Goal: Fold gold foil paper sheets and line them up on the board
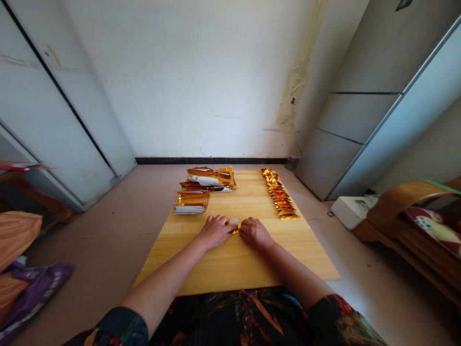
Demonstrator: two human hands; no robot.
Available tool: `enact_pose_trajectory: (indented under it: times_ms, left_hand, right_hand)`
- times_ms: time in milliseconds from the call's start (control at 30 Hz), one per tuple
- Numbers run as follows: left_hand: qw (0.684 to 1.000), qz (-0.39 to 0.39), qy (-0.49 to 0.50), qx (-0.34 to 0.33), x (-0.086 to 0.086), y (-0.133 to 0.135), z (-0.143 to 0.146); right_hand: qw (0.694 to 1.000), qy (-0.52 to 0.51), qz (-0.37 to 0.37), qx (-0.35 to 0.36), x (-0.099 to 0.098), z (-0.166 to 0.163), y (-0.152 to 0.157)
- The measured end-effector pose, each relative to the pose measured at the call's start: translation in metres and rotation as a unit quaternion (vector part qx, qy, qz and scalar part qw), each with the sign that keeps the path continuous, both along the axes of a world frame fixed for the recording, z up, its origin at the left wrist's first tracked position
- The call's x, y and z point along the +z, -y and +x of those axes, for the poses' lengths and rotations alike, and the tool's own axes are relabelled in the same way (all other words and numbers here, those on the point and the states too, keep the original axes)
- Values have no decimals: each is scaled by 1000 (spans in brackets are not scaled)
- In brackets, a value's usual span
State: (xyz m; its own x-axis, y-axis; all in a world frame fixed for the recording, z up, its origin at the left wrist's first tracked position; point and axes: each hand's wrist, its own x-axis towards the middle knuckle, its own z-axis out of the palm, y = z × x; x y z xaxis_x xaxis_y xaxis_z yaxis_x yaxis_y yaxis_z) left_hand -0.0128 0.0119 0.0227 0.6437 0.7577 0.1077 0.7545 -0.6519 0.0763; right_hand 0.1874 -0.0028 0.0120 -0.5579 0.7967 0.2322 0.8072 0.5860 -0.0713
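Note:
A small piece of gold foil paper [234,221], with a pale side showing, lies low on the wooden table between my hands. My left hand [216,231] grips its left side, fingers bent and thumb pointing inward. On the other side, my right hand [255,233] is closed with curled fingers at the paper's right edge. The fingers hide much of the sheet. Beyond my left hand are stacks of flat gold foil paper [194,198] with white edges. To the far right runs a row of folded gold foil pieces [281,197], packed closely together.
The wooden table [288,262] stands before a white wall [201,96]. A grey refrigerator [353,115] rises at the right, near a white box [349,211] and a wooden chair [403,211]. Purple and orange bags [43,288] lie at the left.

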Motion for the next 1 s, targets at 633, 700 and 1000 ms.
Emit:
enact_pose_trajectory:
  times_ms: [633, 700, 1000]
  left_hand:
    - [997, 40, 70, -10, -15, 2, -3]
    - [997, 40, 64, -1, -13, 5, -3]
    - [997, 37, 66, -21, -14, -5, -8]
  right_hand:
    - [997, 59, -28, -42, 14, -12, 4]
    - [997, 55, -30, -34, 18, -7, 0]
    - [991, 122, 2, 47, 22, -6, -19]
